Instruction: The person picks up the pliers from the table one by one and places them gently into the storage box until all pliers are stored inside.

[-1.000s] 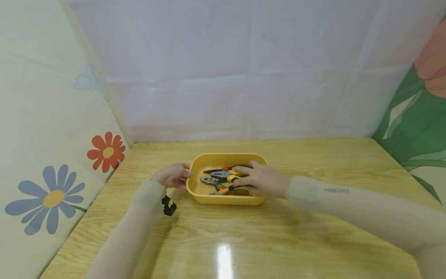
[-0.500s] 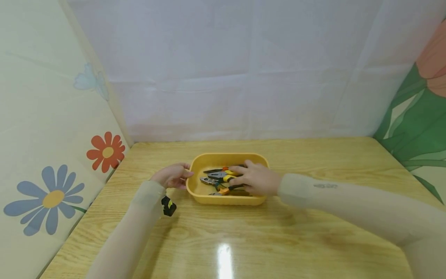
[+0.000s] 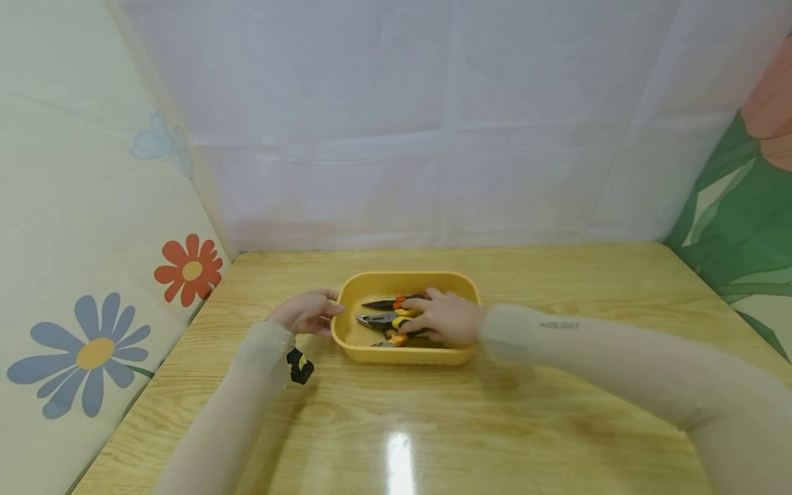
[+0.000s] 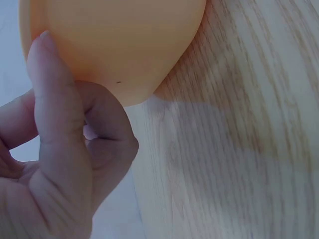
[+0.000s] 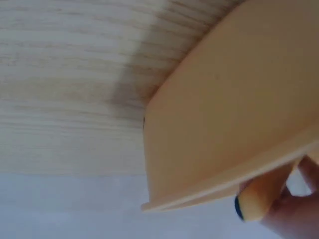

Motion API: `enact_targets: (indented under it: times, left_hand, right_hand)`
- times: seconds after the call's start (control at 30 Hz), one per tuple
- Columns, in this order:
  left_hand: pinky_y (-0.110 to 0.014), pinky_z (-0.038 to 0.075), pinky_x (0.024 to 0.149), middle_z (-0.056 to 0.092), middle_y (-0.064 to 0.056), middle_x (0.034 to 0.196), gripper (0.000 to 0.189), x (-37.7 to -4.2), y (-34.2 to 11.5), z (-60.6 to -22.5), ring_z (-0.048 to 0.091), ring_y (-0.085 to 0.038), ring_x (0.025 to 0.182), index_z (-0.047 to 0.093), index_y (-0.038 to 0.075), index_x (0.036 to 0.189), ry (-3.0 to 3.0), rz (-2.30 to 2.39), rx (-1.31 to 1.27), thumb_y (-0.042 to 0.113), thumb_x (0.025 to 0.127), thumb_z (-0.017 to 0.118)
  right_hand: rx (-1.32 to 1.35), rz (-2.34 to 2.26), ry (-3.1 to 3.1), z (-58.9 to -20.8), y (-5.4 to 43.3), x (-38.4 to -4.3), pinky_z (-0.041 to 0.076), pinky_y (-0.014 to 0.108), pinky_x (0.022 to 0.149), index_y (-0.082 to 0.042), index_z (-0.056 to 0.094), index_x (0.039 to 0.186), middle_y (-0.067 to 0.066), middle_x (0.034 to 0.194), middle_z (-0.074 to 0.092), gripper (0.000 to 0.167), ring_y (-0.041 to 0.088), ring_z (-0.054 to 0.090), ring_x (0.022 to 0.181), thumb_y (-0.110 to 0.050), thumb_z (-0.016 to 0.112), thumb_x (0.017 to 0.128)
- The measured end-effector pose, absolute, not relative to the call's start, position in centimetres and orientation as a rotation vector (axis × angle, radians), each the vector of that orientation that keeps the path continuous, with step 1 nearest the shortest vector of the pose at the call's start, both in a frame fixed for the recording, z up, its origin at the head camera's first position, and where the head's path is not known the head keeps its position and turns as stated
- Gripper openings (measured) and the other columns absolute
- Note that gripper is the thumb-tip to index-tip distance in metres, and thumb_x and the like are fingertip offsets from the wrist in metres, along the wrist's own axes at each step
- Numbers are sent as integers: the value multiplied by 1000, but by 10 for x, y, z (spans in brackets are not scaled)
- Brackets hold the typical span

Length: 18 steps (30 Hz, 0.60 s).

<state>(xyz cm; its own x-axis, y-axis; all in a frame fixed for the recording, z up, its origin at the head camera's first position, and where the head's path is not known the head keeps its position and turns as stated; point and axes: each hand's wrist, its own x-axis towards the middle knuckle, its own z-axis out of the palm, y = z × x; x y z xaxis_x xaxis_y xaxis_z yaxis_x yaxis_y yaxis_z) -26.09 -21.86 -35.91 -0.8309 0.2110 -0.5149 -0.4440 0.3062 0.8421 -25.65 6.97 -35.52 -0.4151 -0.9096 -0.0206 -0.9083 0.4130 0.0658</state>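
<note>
A yellow plastic bin [image 3: 402, 355] with several pliers inside sits on the table. My left hand [image 3: 303, 313] holds the bin's left end. The left wrist view shows the thumb [image 4: 55, 94] along the rim of the bin [image 4: 119, 45] and the fingers bent beneath. Inside the bin, my right hand [image 3: 454, 317] grips yellow-handled pliers [image 3: 379, 320], whose grey head points left. Their yellow handle end [image 5: 261, 194] shows beside my fingers in the right wrist view. Behind them lie dark-nosed pliers [image 3: 379, 304] with orange on the handles; in front, an orange-handled pair [image 3: 397, 339] is partly covered.
The bin stands towards the back of a wood-grain table [image 3: 346, 426]. A pale cloth backdrop [image 3: 396, 137] rises behind it. Flower-printed panels stand at left [image 3: 80, 227] and right [image 3: 742, 240]. A small black-and-yellow object [image 3: 300, 366] shows at my left wrist.
My right hand has moved left inside the bin. The yellow-handled pliers have shifted left and towards me, now covering the silver-headed pair. My left hand has stayed on the bin.
</note>
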Motion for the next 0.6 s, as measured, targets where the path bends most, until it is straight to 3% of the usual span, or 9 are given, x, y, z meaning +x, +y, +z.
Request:
enact_targets:
  times: [0.33, 0.6]
  left_hand:
    - [-21, 55, 59, 51, -13, 96, 26, -262, -220, -358, 58, -17, 70, 38, -4, 127, 2021, 1587, -200, 2, 102, 42]
    - [-25, 57, 67, 52, -14, 100, 27, -260, -227, -361, 60, -18, 74, 40, -7, 127, 2058, 1601, -187, 4, 102, 43]
  right_hand:
    - [1796, -82, -2690, -361, 71, -268, 46, 54, 94, -21, 55, 140, 16, 149, 40, 46, 43, 47, 118, -19, 65, 95]
    - [1753, 77, -2681, -355, 76, -266, 46, 53, 94, -15, 56, 138, 19, 145, 43, 44, 42, 48, 119, -20, 64, 95]
